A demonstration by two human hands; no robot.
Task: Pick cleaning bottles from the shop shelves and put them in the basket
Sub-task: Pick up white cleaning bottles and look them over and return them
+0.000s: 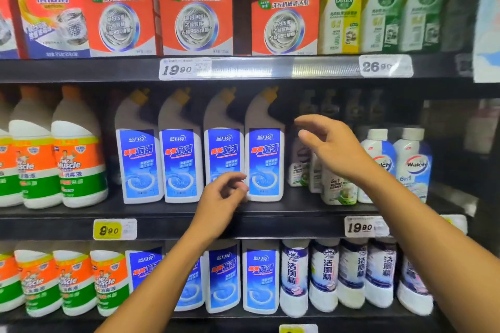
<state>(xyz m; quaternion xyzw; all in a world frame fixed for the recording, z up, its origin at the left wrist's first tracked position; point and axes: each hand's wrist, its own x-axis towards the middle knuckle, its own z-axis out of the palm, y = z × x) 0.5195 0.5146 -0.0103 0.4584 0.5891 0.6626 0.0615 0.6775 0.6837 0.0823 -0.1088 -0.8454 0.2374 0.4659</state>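
Two bare forearms reach up from the bottom edge. The left hand (221,194) hovers in front of the middle shelf (173,211), fingers (235,177) loosely curled and holding nothing, just before the base of the blue-label bottles (265,159). The right hand (332,146) is higher and further right, fingers spread wide and empty, in front of the small white cleaner bottles (336,189) and beside the fourth blue-label bottle. Behind the hands, four blue-label bottles with yellow angled caps stand upright in a row. Left of them stand orange-and-green Mr Muscle bottles (78,159); right, Walch bottles (414,165). On the top shelf stand red OMO boxes (194,8) and Dettol bottles (341,13). No basket shows.
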